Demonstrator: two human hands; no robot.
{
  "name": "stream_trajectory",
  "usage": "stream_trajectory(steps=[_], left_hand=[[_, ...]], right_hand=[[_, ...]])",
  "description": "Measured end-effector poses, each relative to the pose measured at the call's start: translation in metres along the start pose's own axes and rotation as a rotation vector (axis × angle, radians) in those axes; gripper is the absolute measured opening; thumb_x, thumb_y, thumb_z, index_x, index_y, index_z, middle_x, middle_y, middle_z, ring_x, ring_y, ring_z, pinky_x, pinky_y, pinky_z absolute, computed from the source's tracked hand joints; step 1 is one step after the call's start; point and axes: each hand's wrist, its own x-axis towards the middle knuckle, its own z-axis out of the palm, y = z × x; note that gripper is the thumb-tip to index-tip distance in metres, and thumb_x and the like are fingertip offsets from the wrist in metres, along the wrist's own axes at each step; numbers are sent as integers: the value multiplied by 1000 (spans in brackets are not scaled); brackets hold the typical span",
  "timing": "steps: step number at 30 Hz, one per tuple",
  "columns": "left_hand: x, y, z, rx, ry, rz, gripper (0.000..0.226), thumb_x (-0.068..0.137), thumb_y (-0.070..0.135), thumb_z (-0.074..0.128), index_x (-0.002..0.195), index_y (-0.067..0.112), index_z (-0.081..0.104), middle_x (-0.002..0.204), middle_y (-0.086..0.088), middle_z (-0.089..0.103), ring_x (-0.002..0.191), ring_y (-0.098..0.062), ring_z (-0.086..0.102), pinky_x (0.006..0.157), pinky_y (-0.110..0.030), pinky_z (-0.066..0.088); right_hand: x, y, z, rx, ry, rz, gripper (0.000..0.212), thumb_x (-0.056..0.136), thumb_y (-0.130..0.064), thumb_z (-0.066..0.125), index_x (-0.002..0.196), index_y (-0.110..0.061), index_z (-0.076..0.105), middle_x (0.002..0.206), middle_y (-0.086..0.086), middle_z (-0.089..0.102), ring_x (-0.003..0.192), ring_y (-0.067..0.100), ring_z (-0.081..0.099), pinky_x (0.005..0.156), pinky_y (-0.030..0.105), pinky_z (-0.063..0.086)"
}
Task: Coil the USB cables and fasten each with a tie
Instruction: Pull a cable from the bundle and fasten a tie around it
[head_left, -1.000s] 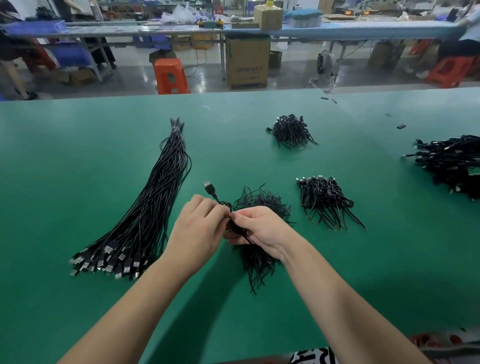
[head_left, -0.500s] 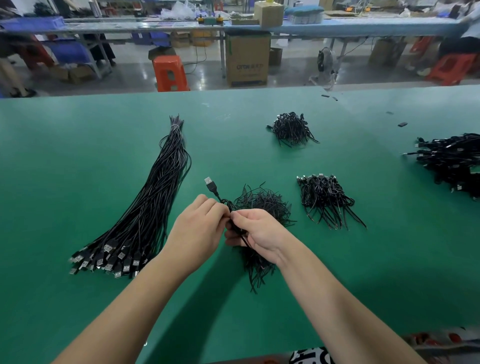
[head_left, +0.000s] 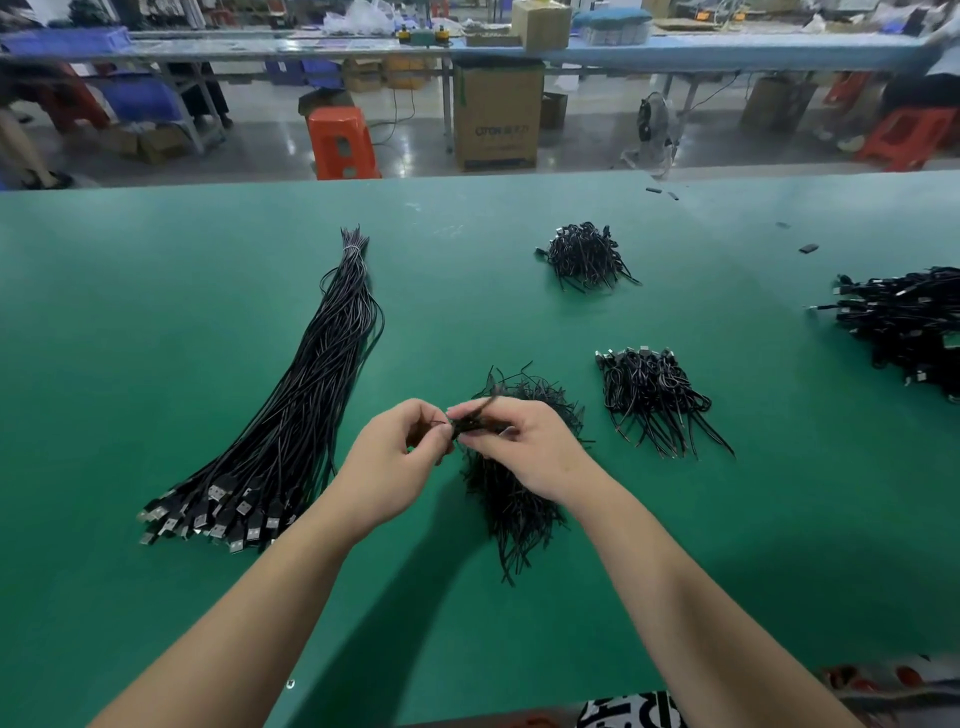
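Note:
My left hand (head_left: 387, 462) and my right hand (head_left: 524, 447) meet above the green table (head_left: 156, 338), both pinching a small coiled black USB cable (head_left: 475, 423) with a thin tie end sticking up from it. Under my right hand lies a pile of black ties (head_left: 511, 499). A long bundle of straight black USB cables (head_left: 306, 410) lies to the left, plugs toward me. Heaps of coiled, tied cables sit at centre right (head_left: 652, 400) and farther back (head_left: 587, 257).
A large tangle of black cables (head_left: 909, 327) lies at the table's right edge. Small black bits (head_left: 808, 248) sit at the far right. Beyond the table's far edge stand an orange stool (head_left: 340, 143), a cardboard box (head_left: 496, 122) and workbenches.
The USB plug that stuck out up-left of my hands is no longer showing; the cable is gathered between my fingers. My hands have turned slightly, and a tie end now points up.

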Motion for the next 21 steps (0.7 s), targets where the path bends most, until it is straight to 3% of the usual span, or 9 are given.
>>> stream_trajectory(steps=[3, 7, 10, 13, 16, 19, 21], left_hand=[[0, 2, 0, 117, 27, 61, 14, 96, 17, 61, 83, 20, 59, 64, 12, 57, 53, 0, 47, 55, -16, 36], [-4, 3, 1, 329, 98, 217, 13, 96, 13, 60, 86, 18, 53, 72, 8, 56, 63, -7, 49, 59, -20, 39], [-8, 3, 2, 716, 141, 507, 15, 84, -2, 67, 84, 10, 57, 76, -2, 55, 70, -27, 54, 63, -38, 44], [-8, 0, 0, 921, 182, 680, 19, 72, -6, 73, 79, 7, 61, 72, -7, 56, 65, -31, 53, 59, -40, 43], [-10, 1, 1, 742, 177, 580, 7, 85, 0, 64, 84, 6, 62, 75, -6, 58, 68, -31, 56, 61, -42, 47], [-8, 2, 0, 388, 147, 265, 9, 97, 12, 57, 88, 15, 59, 75, 6, 61, 67, -9, 53, 64, -25, 42], [-4, 1, -2, 216, 99, 109, 13, 96, 15, 60, 84, 19, 59, 66, 9, 59, 58, -4, 49, 57, -17, 36]], right_hand=[[-1, 0, 3, -29, -10, 53, 13, 94, -17, 67, 94, -28, 74, 79, -12, 70, 69, 4, 59, 72, 33, 52], [-5, -2, 7, 33, -39, 142, 25, 100, -19, 60, 76, -22, 68, 60, -4, 60, 57, 9, 56, 63, 26, 50], [-4, -4, 11, 164, -56, 253, 27, 102, -20, 57, 81, -12, 72, 59, -3, 59, 52, 11, 50, 57, 23, 48], [-2, -8, 13, 349, -44, 359, 12, 101, -19, 59, 99, -14, 69, 75, 5, 68, 49, 11, 48, 49, 23, 46], [0, -7, 10, 405, -1, 366, 13, 103, -19, 55, 114, -16, 60, 76, 10, 71, 53, 16, 52, 50, 23, 47], [-2, -7, 9, 465, -51, 258, 18, 104, -6, 49, 112, -13, 63, 83, 9, 72, 61, 13, 60, 61, 25, 54], [-1, -6, 8, 429, -63, 192, 20, 98, 1, 58, 109, -13, 67, 84, 4, 69, 68, 11, 63, 68, 24, 56]])
